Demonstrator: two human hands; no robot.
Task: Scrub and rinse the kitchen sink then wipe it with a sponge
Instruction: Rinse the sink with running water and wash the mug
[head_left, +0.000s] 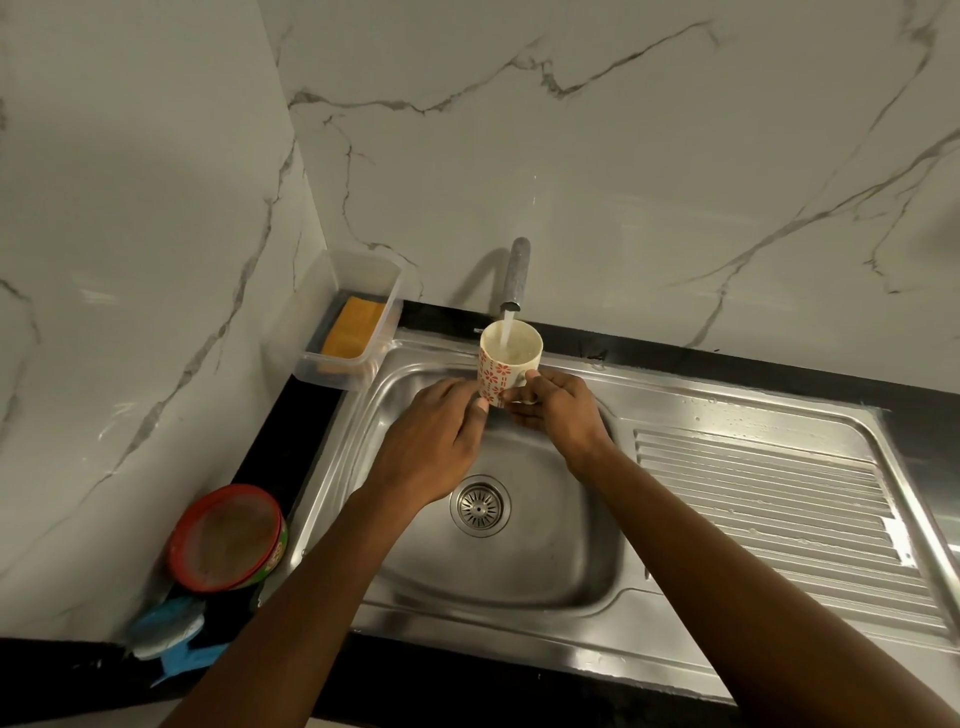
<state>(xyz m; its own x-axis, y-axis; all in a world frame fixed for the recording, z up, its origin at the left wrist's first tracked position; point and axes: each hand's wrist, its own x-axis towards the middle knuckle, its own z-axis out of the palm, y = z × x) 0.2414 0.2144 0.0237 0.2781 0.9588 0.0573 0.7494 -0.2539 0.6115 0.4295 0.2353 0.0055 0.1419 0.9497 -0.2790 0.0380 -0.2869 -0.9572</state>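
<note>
A white mug (503, 364) with red flower prints is held upright over the steel sink (535, 551), under the tap (517, 278). Water runs from the tap into the mug. My right hand (558, 405) grips the mug at its handle side. My left hand (441, 431) holds the mug's left side and base with thumb and fingers. The sink's drain (480, 505) lies below my hands. An orange sponge (352, 327) lies in a clear plastic box (311, 358) at the sink's back left corner.
A red-lidded round tub (226, 538) stands on the black counter left of the sink. A blue and grey scrubber (166, 631) lies in front of it. The ribbed drainboard (779, 499) runs to the right. Marble walls close the back and left.
</note>
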